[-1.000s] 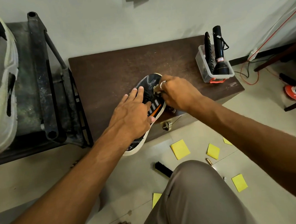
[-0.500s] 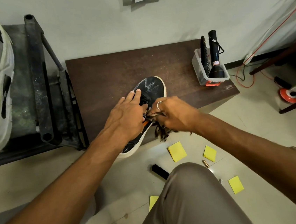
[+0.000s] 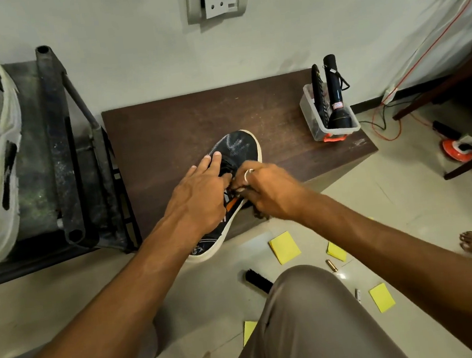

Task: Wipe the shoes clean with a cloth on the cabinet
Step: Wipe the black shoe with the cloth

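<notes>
One shoe (image 3: 234,147) overhangs front edge of cabinet (image 3: 166,133). On it, left hand (image 3: 198,194) fingers flat; right hand (image 3: 268,190) fingers clutch dark cloth (image 3: 260,212). At right edge, torch tub (image 3: 311,121); metal rack (image 3: 58,139) flanks left.

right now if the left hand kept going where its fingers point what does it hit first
The left hand would run over the shoe toe first, then bare cabinet top, likely up to the wall.

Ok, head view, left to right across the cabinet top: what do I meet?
Left hand → right hand, gripping the cloth → plastic box holding a torch. The shoe lies under both hands, so no clear place.
</notes>
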